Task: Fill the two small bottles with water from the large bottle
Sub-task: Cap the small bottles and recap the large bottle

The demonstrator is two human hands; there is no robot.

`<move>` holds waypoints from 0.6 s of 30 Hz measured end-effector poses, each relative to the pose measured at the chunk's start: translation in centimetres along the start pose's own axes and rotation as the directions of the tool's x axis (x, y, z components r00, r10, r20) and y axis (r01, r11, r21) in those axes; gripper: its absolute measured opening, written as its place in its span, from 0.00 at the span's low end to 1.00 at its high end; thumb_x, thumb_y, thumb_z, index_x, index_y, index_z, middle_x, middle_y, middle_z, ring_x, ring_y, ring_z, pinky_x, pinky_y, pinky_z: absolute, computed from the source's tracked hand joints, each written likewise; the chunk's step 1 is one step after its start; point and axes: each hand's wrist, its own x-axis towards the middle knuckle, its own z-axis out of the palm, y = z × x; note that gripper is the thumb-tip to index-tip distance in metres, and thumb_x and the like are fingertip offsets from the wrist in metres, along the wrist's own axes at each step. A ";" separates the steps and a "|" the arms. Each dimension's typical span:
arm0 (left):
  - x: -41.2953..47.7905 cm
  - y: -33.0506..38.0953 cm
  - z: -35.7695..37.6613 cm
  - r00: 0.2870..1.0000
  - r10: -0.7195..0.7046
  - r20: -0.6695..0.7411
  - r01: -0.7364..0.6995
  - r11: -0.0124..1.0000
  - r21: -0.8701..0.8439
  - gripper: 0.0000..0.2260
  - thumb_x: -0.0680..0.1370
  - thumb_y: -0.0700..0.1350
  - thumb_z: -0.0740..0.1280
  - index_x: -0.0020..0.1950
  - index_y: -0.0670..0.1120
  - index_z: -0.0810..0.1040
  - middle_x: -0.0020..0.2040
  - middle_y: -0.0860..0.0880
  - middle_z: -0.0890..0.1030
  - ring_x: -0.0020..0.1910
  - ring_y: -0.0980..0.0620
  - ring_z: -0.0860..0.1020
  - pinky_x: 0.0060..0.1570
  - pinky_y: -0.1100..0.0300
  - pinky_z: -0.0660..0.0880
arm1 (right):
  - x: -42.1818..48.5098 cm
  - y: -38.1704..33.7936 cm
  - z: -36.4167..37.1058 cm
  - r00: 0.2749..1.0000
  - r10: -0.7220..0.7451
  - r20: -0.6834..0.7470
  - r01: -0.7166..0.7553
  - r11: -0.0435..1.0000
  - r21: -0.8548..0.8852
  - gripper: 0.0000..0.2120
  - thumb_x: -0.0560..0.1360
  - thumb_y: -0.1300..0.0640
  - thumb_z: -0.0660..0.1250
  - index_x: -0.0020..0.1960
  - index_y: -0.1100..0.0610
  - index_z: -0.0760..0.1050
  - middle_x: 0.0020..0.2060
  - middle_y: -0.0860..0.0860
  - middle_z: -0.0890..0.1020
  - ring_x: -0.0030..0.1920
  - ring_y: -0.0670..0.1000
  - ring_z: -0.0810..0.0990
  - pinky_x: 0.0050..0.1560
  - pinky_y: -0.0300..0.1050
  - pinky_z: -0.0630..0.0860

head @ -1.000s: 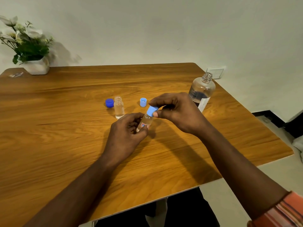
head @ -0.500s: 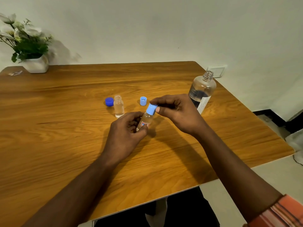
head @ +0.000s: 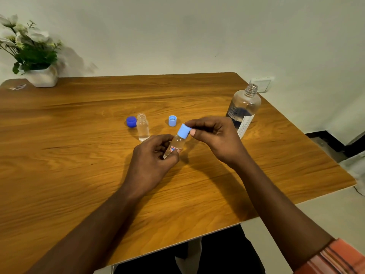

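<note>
Left hand (head: 152,157) grips the tilted small bottle (head: 176,144); right hand (head: 215,136) pinches its cap (head: 183,131) — a crooked thread could leak.

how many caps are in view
3: dark blue cap beside the open small bottle, loose light blue cap on the table, third cap on the held bottle, pinched by the right hand.

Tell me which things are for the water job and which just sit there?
For the job: large bottle, labelled small bottle in the left hand, light blue cap the right hand pinches, open small bottle, dark blue cap, loose light blue cap.
Just lying about: potted flowers, wall plate.
</note>
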 end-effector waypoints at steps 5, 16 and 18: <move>0.0 -0.1 0.0 1.000 -0.017 0.013 0.017 0.999 0.043 0.16 0.66 0.45 0.71 0.54 0.48 0.81 0.44 0.52 0.82 0.41 0.57 0.81 0.45 0.55 0.80 | 0.2 0.4 0.4 0.998 0.007 -0.065 -0.010 0.999 -0.039 0.03 0.70 0.62 0.75 0.42 0.60 0.83 0.38 0.52 0.85 0.40 0.49 0.83 0.41 0.43 0.79; 0.0 -0.1 0.0 0.999 -0.030 0.011 0.030 0.999 0.037 0.17 0.66 0.45 0.71 0.54 0.49 0.81 0.44 0.52 0.82 0.42 0.56 0.81 0.47 0.50 0.80 | 0.5 0.2 -0.2 0.999 -0.015 0.050 0.016 1.000 -0.013 0.11 0.72 0.69 0.71 0.53 0.62 0.82 0.47 0.53 0.85 0.50 0.48 0.83 0.51 0.41 0.78; -0.1 0.0 0.0 1.000 -0.025 0.018 0.025 0.999 0.039 0.16 0.67 0.45 0.71 0.55 0.49 0.82 0.44 0.52 0.82 0.42 0.56 0.81 0.47 0.50 0.80 | 0.5 0.2 0.0 1.000 0.010 0.016 -0.010 1.000 -0.024 0.08 0.71 0.64 0.73 0.50 0.62 0.83 0.44 0.53 0.85 0.46 0.50 0.84 0.47 0.44 0.80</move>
